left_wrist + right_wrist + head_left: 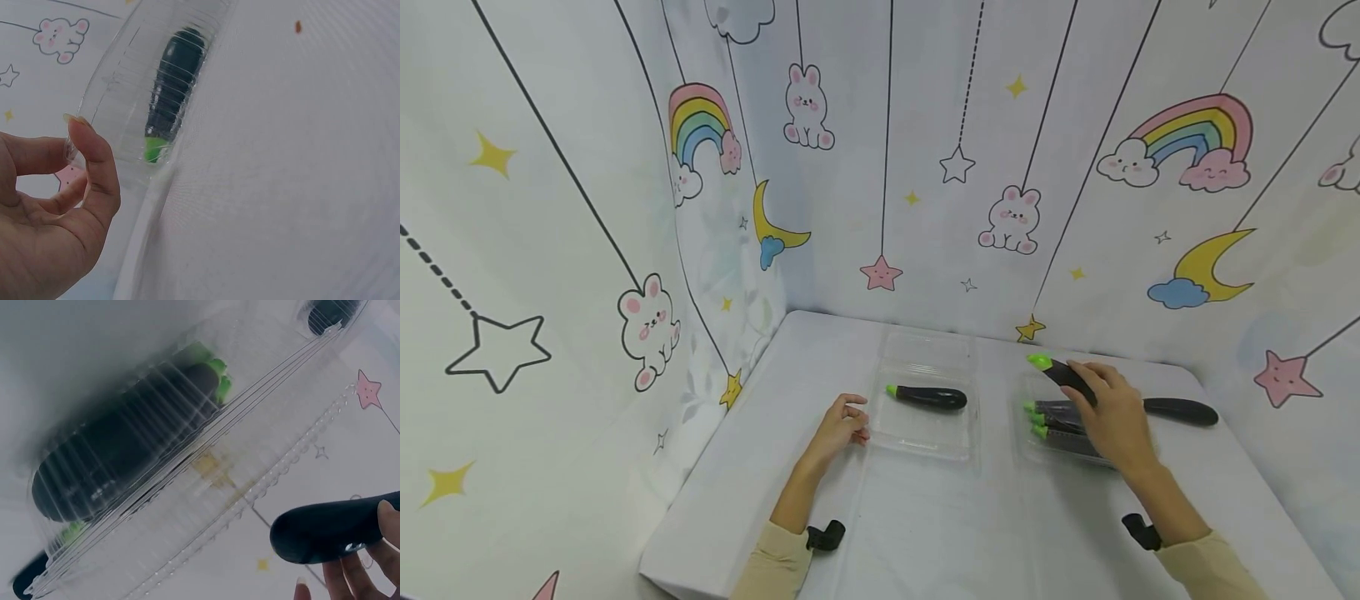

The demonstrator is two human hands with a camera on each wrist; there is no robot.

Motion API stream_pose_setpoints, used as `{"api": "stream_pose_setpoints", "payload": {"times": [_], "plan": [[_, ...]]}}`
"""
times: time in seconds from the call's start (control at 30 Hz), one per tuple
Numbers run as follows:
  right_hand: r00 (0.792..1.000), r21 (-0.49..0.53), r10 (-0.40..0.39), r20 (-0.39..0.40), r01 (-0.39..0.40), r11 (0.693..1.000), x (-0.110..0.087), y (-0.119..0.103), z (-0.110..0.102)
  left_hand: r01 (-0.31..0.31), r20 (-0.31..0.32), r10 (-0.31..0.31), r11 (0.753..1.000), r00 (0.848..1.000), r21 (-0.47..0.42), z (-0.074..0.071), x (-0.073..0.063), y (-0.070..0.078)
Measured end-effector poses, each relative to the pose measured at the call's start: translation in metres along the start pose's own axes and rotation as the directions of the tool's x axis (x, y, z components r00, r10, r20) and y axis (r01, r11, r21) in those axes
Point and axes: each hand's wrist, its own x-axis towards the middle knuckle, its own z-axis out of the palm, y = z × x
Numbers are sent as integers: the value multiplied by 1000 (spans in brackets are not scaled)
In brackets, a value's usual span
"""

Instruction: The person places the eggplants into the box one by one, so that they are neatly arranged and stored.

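Note:
My right hand (1118, 423) grips a dark eggplant (1070, 377) with a bright green stem end, raised over the right clear plastic container (1028, 450). The right wrist view shows that eggplant (319, 528) between thumb and fingers. Several more eggplants (1063, 411) lie in the right container, partly hidden by the hand. My left hand (837, 432) is at the left edge of another clear plastic container (921, 443). In the left wrist view, its thumb and a finger pinch that container's rim (70, 149). One eggplant (932, 398) lies inside, green end to the left.
Another eggplant (1183, 410) extends to the right past the right container. The left container's clear lid (925, 348) stands folded back behind it. A white cloth covers the table (947, 533), and patterned curtains (842, 208) border its back and sides.

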Motion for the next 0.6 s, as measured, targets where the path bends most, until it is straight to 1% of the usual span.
{"api": "stream_pose_setpoints", "payload": {"times": [0.13, 0.37, 0.6], "plan": [[1000, 6, -9, 7, 9, 1000, 0, -7, 4, 0, 4, 0, 1000, 1000, 1, 0, 1, 0], [1000, 24, 3, 29, -4, 1000, -2, -15, 12, -2, 1, 2, 1000, 1000, 8, 0, 1, 0], [999, 53, -17, 44, 15, 998, -2, -23, 19, 5, -2, -5, 1000, 1000, 3, 0, 0, 1]]}}
